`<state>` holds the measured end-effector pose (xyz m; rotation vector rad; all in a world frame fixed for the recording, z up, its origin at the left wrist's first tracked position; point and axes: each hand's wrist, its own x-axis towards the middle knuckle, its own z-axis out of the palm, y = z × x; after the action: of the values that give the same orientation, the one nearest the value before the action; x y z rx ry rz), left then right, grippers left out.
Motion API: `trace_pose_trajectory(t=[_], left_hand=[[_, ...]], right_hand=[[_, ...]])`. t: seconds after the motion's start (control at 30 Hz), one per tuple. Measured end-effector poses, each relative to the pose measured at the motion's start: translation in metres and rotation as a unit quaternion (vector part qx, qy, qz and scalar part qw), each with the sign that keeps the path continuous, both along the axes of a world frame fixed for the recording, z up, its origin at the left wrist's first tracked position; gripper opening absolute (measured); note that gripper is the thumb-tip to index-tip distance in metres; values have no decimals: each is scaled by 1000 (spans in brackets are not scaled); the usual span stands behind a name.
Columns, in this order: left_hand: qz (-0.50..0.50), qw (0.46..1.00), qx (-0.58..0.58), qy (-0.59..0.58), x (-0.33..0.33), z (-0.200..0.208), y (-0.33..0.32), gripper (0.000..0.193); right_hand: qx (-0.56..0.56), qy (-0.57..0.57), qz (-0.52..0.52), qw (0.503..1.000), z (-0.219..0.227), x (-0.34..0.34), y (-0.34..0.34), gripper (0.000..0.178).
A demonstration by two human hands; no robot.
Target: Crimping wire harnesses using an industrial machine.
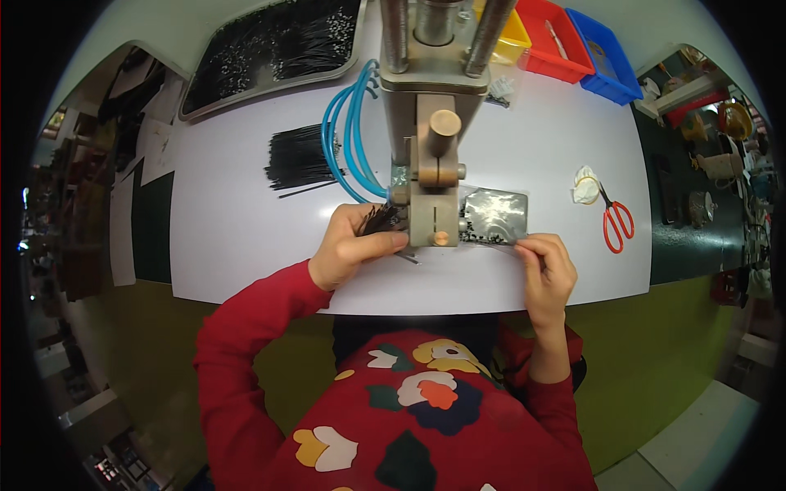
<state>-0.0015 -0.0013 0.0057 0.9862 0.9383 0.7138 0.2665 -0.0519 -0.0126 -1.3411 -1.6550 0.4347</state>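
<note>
My left hand (348,250) is closed round a bundle of thin black wires (378,219), just left of the head of a metal bench press (434,217). A few wire ends poke out below its thumb. To the right of the press head lies a shiny metal plate (498,211) with small dark parts (483,238) along its near edge. My right hand (550,274) pinches thumb and forefinger together at that plate's near right corner. What sits between those fingertips is too small to make out. The press head hides the space between my hands.
Blue tubes (352,135) loop behind my left hand, beside a pile of black wires (299,155). A metal tray (270,57) of wires stands back left. Yellow (512,37), red (557,41) and blue (606,57) bins stand back right. Red-handled scissors (618,225) lie right, near a white wad (585,186).
</note>
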Motion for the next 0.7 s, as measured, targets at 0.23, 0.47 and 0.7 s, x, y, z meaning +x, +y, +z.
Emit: trace_pose_trajectory(t=[0.23, 0.47, 0.7], left_hand=[[24, 995, -1, -92, 7, -8, 1, 19], [8, 997, -25, -78, 1, -6, 3, 19], [2, 998, 2, -67, 2, -11, 5, 18]], right_hand=[[-57, 281, 97, 953, 0, -58, 3, 1], [-88, 321, 101, 938, 3, -92, 9, 3], [-60, 273, 87, 956, 3, -95, 12, 3]])
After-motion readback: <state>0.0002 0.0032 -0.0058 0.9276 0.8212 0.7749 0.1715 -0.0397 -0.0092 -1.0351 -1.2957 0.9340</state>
